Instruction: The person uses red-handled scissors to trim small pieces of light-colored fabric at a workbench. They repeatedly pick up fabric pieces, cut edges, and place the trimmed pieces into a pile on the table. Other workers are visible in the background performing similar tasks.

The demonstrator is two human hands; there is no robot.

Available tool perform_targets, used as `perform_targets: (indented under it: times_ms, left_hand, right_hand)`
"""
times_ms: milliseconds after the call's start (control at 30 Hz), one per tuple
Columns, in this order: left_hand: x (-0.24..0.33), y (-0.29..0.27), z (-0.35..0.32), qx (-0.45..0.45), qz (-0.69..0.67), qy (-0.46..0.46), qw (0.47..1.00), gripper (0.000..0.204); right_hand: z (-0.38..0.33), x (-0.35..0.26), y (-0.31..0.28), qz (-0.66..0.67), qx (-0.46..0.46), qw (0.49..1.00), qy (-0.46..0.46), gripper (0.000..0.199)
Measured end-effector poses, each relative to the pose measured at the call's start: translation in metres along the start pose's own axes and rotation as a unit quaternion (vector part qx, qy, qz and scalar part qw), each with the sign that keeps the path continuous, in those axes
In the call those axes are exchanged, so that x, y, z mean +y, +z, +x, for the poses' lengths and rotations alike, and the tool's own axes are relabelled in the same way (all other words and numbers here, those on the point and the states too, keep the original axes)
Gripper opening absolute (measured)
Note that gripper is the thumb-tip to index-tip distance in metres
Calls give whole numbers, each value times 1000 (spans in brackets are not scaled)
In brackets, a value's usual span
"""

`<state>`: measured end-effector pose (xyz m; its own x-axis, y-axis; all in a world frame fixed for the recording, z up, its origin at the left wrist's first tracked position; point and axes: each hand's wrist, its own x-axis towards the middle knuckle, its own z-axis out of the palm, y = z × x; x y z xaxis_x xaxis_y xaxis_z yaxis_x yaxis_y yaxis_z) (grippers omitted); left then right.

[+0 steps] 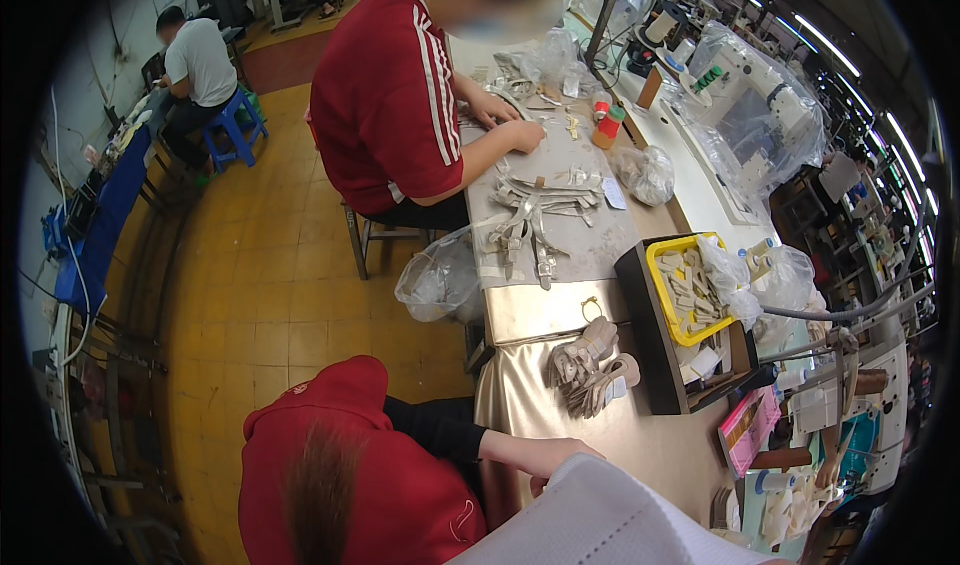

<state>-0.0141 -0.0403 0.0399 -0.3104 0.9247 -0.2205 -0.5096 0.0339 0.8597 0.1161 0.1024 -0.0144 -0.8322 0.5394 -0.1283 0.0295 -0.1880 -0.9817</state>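
Neither of my hands shows in the head view. A pale grey-white sheet-like piece [610,520] with a dashed line across it fills the lower edge; what holds it, if anything, is hidden. Just beyond it lies a co-worker's hand [545,460], partly covered by the piece. Farther up the gold-coloured table cover [660,455] rest two bundles of beige straps [588,360]. Beside them stands a black box [650,365] with a yellow tray [656,265] of small beige pieces on it.
A co-worker in a red cap [340,380] sits close at lower left. Another in a red shirt [375,105] handles pieces at the table, near loose straps [535,210]. A plastic-wrapped sewing machine [750,95] stands far right. A clear bag [437,277] hangs at the table's edge.
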Motion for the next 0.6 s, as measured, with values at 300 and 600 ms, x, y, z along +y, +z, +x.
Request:
perform_targets:
  times_ms: [300,600]
  left_hand:
    - [-12,3,1,10,45,46,998,20]
    - [-24,-3,14,-23,51,106,993,13]
  right_hand:
    - [1,6,6,-88,1,993,-75,15]
    - [3,-7,8,-218,6,959,-180,4]
